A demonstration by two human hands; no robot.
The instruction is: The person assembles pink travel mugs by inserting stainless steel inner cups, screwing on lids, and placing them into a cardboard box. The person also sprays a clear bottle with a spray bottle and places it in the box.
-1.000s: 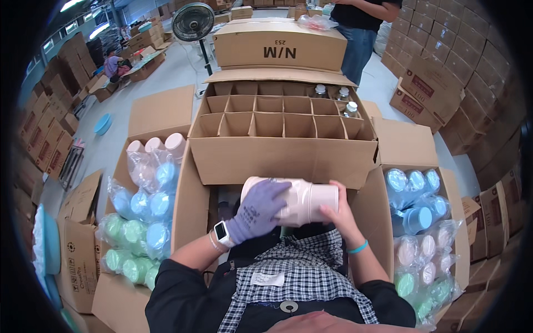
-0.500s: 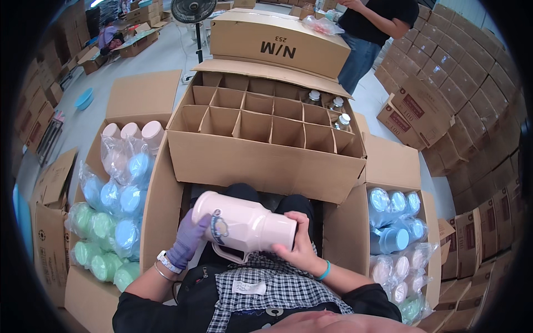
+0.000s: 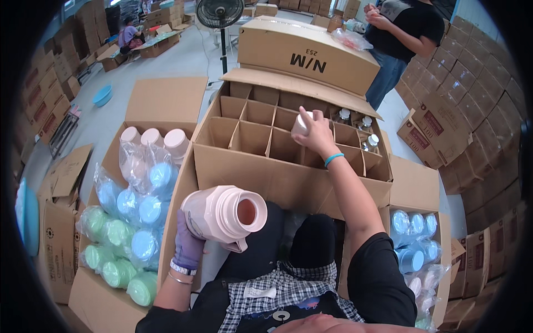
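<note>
My left hand (image 3: 187,241), in a purple glove, is closed around a pale pink thermos jug (image 3: 214,216) above my lap. The jug lies tilted, its round mouth uncovered and facing right, its handle underneath. My bare right hand (image 3: 317,133) reaches out over the divided cardboard box (image 3: 288,175). Its fingers grip a pale pink cup-shaped lid (image 3: 301,125) above the middle compartments. Several silver-topped bottles, among them a bottle (image 3: 370,142), stand in compartments at the box's right end.
At the left, an open carton (image 3: 165,91) holds green, blue and pink jugs, many in clear plastic. A carton (image 3: 413,186) at the right holds more. Behind the divided box lies a closed box (image 3: 305,53); a person (image 3: 408,36) stands beside it. A fan (image 3: 220,12) stands farther back.
My right hand has taken the lid off the jug and carried it forward over the divided box. My left hand has turned the jug so its open mouth shows. The view has shifted.
</note>
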